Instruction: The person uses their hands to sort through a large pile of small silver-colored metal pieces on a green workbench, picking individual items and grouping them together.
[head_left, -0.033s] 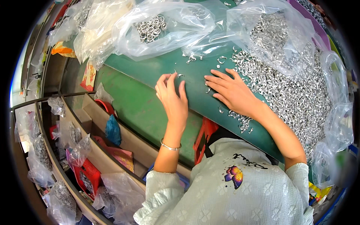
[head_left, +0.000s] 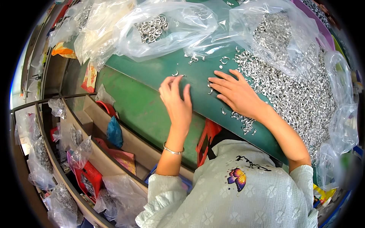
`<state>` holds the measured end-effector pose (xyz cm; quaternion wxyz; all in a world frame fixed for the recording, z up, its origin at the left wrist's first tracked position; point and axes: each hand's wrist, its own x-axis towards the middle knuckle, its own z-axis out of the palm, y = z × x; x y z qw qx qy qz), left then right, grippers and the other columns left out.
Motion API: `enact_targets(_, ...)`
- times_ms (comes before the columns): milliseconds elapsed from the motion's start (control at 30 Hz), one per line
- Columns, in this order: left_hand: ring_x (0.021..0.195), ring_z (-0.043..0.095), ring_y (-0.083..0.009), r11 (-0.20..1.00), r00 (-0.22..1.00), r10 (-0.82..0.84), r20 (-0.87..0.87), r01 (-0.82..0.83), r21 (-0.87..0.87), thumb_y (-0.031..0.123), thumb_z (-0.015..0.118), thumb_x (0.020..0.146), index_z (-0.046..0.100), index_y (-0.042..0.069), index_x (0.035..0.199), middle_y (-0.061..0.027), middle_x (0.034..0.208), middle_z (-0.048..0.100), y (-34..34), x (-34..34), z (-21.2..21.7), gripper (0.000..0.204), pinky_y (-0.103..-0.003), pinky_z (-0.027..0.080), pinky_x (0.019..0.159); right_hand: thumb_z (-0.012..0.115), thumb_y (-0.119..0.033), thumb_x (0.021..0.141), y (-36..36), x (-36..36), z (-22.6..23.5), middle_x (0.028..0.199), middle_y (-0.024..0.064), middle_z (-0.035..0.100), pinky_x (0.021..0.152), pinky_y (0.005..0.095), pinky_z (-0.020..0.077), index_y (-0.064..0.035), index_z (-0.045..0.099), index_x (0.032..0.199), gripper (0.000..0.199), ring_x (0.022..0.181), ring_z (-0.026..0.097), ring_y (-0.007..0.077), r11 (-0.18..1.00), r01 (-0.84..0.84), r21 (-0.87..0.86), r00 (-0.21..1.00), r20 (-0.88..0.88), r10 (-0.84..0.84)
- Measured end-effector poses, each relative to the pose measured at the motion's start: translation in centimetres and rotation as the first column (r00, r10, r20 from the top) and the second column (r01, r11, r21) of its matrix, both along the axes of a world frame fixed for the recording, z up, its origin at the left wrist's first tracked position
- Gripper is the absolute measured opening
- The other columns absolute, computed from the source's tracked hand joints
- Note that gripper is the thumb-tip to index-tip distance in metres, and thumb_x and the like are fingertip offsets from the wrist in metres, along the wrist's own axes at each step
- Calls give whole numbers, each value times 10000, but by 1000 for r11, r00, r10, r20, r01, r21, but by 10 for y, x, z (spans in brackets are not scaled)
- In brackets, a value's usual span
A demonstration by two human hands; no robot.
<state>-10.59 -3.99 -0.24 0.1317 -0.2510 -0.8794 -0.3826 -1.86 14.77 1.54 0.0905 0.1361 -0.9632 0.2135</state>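
My left hand [head_left: 176, 100] hovers at the near-left edge of the green tabletop [head_left: 152, 72], thumb apart from its bent fingers. Just beyond its fingertips lies a small curved silver metal piece [head_left: 175, 73]. I see nothing between thumb and fingers. My right hand [head_left: 239, 95] lies palm down on the table, fingers spread, at the left border of a large heap of curved silver metal pieces [head_left: 300, 95]. A loose silver piece [head_left: 210, 91] sits by its fingertips, and another piece [head_left: 224, 111] lies below its thumb. Whatever is under the palm is hidden.
A clear plastic bag [head_left: 178, 41] holding silver rings [head_left: 153, 29] is at the back. Another clear bag [head_left: 243, 19] with metal pieces covers part of the heap. Wooden compartments [head_left: 133, 154] with bagged parts and a red container [head_left: 89, 176] stand at the left.
My left hand has shifted slightly right and toward me, and the small pieces at its fingertips show a little differently. My right hand is almost unmoved.
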Motion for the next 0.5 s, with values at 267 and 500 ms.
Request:
enact_targets(267, 971, 535, -284, 969, 970, -210, 121, 223, -106, 71, 722, 801, 617, 24, 1111, -121, 1060, 550, 23, 29, 5, 331, -359, 387, 848, 644, -103, 826, 4, -4, -1, 1306, 60, 559, 1056, 498, 318, -87, 627, 1181, 355, 1295, 431, 282, 984, 111, 139, 994, -25, -108)
enact_targets(500, 962, 538, -307, 956, 942, -281, 186, 291, -27, 26, 670, 825, 601, -4, 1082, -129, 1029, 546, 21, 35, 2, 267, -389, 415, 846, 635, -115, 824, 12, -3, 0, 1257, 62, 573, 1057, 495, 308, -67, 646, 1114, 294, 1262, 460, 268, 971, 207, 122, 976, -95, -196)
